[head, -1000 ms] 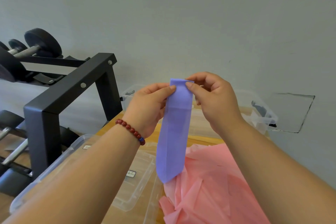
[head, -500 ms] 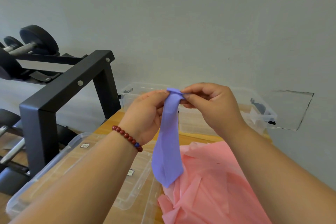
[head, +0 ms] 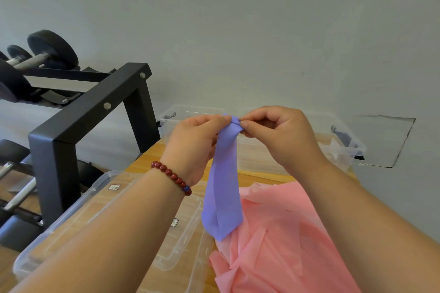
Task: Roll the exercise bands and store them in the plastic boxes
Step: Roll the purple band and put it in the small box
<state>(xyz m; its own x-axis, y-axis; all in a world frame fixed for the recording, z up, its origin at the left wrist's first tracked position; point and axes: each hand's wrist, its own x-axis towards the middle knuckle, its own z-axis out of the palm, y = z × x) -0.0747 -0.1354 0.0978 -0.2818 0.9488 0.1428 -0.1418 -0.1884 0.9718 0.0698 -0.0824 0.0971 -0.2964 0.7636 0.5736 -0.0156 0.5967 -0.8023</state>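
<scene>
Purple band [head: 223, 173] held above bench [head: 145, 159], top end pinched by fingers [head: 245, 124] of left hand [head: 197, 143] and right hand [head: 281, 135] alike. Long axis hung vertically below. Plastic boxes [head: 190, 112] sited just beyond.

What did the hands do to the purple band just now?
The left hand and right hand rolled the flat top end of the thin purple rubber band into a small roll. Both still pinch it; the heap of pink bands lies unmoved.

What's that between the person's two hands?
Head view: the top end of the purple band, pinched by the left hand and the right hand.
</scene>
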